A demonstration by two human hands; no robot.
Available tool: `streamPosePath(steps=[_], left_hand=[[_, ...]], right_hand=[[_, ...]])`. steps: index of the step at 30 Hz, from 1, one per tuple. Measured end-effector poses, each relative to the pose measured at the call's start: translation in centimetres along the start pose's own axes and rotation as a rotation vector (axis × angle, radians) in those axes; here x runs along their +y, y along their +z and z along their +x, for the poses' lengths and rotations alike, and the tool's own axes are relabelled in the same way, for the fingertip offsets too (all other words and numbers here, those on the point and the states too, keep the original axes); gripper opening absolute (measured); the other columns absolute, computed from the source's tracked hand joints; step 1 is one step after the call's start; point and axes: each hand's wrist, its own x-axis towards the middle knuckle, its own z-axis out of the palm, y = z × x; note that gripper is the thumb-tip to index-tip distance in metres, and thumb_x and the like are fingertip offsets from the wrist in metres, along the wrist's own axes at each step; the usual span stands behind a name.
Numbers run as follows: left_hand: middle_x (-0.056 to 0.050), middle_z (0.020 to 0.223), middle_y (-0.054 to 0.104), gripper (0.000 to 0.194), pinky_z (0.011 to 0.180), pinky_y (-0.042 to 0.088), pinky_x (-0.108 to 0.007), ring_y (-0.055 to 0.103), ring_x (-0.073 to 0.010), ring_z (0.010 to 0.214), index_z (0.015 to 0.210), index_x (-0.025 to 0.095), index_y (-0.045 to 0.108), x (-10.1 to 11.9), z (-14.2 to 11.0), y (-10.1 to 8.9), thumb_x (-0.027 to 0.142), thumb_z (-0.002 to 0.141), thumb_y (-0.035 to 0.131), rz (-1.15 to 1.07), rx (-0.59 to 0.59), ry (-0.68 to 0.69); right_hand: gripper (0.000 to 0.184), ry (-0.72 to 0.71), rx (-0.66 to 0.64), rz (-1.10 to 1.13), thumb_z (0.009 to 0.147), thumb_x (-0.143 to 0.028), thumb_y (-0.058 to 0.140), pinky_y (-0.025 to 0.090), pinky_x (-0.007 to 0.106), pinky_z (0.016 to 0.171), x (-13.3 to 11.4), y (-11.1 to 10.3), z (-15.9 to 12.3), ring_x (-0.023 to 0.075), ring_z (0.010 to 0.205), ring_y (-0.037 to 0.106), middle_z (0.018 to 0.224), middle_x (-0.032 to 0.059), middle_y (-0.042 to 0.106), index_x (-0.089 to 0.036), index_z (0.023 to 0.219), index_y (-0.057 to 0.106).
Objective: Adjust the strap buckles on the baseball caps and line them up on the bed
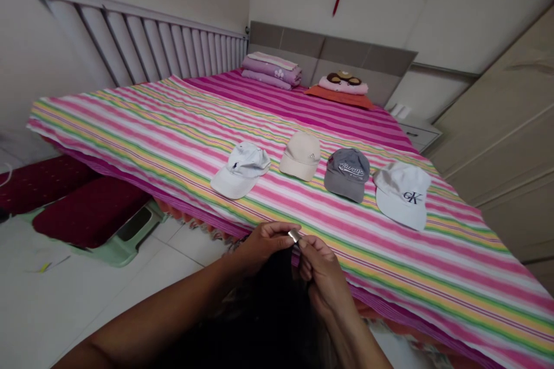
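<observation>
Near the bed's front edge, my left hand (270,237) and my right hand (318,256) are close together, both closed in a pinch. Between their fingertips is a small shiny metal piece (294,235), which looks like a buckle. Something dark shows beside it, but I cannot make out what it belongs to. Beyond my hands, a row of caps lies on the striped sheet (277,207): a white cap (242,168), a beige cap (300,155), a grey cap (347,174) with lettering, and a white cap with dark letters (402,193). None of these is touched by my hands.
Folded purple bedding (272,71) and a pink folded pile (344,85) sit by the headboard (320,52). A radiator (142,40) lines the left wall. On the floor at left stands a green stool (130,251) with a dark red cover. A wardrobe (506,127) rises at right.
</observation>
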Motion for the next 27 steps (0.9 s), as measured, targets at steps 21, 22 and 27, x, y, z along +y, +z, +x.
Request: streamPosePath(steps=[21, 22, 27], left_hand=[[0.000, 0.071, 0.065, 0.028, 0.068, 0.041, -0.022, 0.058, -0.0095, 0.066, 0.082, 0.014, 0.066, -0.9, -0.3, 0.4, 0.019, 0.055, 0.075, -0.139, 0.004, -0.036], [-0.001, 0.071, 0.066, 0.028, 0.068, 0.041, -0.022, 0.058, -0.0098, 0.066, 0.082, 0.014, 0.066, -0.9, -0.3, 0.3, 0.019, 0.056, 0.075, -0.130, -0.004, -0.037], [-0.001, 0.074, 0.065, 0.028, 0.068, 0.041, -0.022, 0.058, -0.0095, 0.068, 0.084, 0.014, 0.065, -0.8, -0.2, -0.3, 0.019, 0.058, 0.074, -0.111, -0.052, -0.060]], right_hand=[[0.024, 0.050, -0.001, 0.058, 0.065, -0.032, 0.066, 0.023, 0.016, 0.037, 0.6, -0.4, 0.1, 0.0036, 0.037, 0.030, 0.045, -0.0073, 0.042, -0.017, 0.060, 0.048], [0.022, 0.051, 0.000, 0.063, 0.066, -0.032, 0.065, 0.025, 0.017, 0.038, 0.6, -0.5, 0.1, 0.0043, 0.039, 0.033, 0.047, -0.0068, 0.044, -0.017, 0.062, 0.049], [0.018, 0.030, -0.002, 0.073, 0.062, -0.022, 0.067, 0.032, 0.017, 0.044, 0.9, -1.1, 0.0, 0.0060, 0.044, 0.041, 0.053, -0.0074, 0.049, -0.019, 0.071, 0.051]])
